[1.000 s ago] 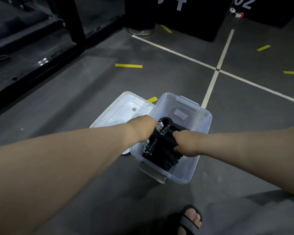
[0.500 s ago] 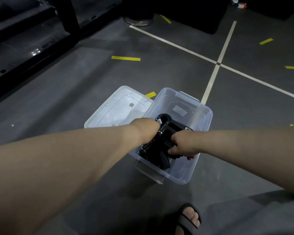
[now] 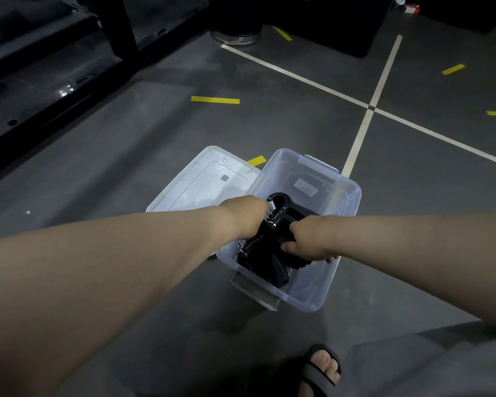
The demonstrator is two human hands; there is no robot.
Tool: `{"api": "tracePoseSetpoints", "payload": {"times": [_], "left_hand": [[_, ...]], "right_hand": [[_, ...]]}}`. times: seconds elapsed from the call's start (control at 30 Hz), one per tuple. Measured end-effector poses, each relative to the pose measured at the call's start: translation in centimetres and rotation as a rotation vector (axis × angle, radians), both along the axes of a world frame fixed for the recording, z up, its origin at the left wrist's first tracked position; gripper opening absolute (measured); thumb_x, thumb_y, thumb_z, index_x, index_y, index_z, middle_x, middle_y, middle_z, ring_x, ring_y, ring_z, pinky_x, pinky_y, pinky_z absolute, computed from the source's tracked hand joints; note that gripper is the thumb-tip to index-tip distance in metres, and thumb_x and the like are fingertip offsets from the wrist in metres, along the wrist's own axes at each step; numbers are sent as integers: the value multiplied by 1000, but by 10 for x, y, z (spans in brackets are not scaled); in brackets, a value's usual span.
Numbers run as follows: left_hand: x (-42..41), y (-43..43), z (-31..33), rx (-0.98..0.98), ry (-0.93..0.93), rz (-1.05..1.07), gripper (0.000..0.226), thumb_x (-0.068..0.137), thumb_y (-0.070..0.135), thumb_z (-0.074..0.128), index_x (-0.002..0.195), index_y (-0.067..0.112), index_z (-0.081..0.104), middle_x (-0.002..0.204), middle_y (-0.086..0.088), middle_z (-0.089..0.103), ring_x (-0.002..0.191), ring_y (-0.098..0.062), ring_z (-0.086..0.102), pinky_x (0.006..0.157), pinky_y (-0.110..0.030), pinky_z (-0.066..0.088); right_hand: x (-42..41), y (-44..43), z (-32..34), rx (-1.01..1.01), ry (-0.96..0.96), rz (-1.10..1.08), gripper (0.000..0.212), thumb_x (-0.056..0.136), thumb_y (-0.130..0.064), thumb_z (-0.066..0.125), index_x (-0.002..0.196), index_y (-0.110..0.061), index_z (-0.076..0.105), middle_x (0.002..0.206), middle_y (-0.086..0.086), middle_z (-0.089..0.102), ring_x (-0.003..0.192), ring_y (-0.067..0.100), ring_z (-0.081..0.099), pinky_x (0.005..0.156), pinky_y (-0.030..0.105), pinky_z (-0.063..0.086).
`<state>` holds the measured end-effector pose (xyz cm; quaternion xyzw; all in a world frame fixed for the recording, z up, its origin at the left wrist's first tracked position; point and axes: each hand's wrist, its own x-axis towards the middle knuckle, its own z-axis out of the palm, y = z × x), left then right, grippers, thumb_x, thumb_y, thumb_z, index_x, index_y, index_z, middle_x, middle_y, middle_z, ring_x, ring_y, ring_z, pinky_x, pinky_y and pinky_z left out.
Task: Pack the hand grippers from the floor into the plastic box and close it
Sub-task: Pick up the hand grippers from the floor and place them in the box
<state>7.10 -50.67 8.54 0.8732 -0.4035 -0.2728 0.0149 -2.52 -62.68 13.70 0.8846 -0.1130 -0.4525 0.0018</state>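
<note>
A clear plastic box stands open on the grey floor. Several black hand grippers with metal springs lie piled inside it. Both my hands reach into the box. My left hand is curled round the grippers on the left side of the pile. My right hand grips the black handles on the right side, its thumb across them. The box's clear lid lies flat on the floor, touching the box's left side.
A black rack runs along the left. Dark cabinets and a round metal base stand at the back. White lines and yellow tape marks cross the floor. My sandalled foot is near the bottom edge.
My hands have sunk a little lower into the box with the grippers, and my right thumb has spread across the pile. The view has shifted slightly.
</note>
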Motion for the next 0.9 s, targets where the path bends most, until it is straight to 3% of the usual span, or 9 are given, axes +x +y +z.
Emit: {"api": "tracePoseSetpoints", "payload": {"times": [0.2,0.3,0.37,0.47,0.6,0.7,0.77,0.83,0.9], "left_hand": [[25,50,24,-150,146,176,29,95,24,47,121,31,58,115,8,62,91,-15,60,75,-28,50],[34,95,37,-89,160,221,33,92,24,50,124,27,57,106,2,68,73,-16,65,74,-35,59],[36,132,43,2,154,247,37,90,22,50,125,24,57,96,0,71,62,-17,67,67,-33,60],[29,190,54,160,164,298,40,90,19,52,130,18,55,89,-5,73,58,-21,67,59,-30,57],[10,265,71,331,238,303,42,94,20,53,136,13,52,84,-9,67,54,-17,60,63,-34,57],[7,323,82,348,273,349,41,95,23,56,135,15,52,87,-6,64,69,-22,67,64,-35,57],[13,365,88,389,244,348,39,93,28,58,131,19,53,98,-6,69,74,-23,68,77,-41,60],[16,411,94,421,184,352,39,91,28,57,129,20,55,108,-8,72,87,-27,71,87,-42,58],[12,456,97,390,80,400,35,91,21,55,125,15,61,114,-8,70,101,-29,67,90,-35,54]], "right_hand": [[31,2,16,-3,-63,-28,51,97,-46,34,100,-6,65,83,13,73,73,31,72,70,35,59],[43,24,26,-15,-83,1,46,94,-40,39,90,-4,67,74,16,71,64,31,70,67,35,59],[52,52,37,-61,-130,120,44,96,-38,38,100,-5,68,90,16,73,75,28,69,69,25,50],[61,102,46,-51,-207,288,43,101,-40,37,127,-9,53,130,12,58,114,29,58,80,29,41],[54,174,61,86,-128,474,47,102,-41,37,140,-13,44,143,7,47,127,27,49,93,28,38],[52,226,64,83,34,599,49,102,-40,39,136,-8,51,136,11,54,121,28,54,84,25,37],[58,260,60,42,80,683,47,99,-41,40,125,-7,59,125,12,63,103,27,60,82,27,43],[68,296,56,12,60,722,44,98,-40,42,119,-7,62,115,10,66,88,23,57,75,28,42],[78,335,55,7,-16,759,41,99,-37,44,119,-6,62,111,9,65,91,24,58,73,26,39]]}}
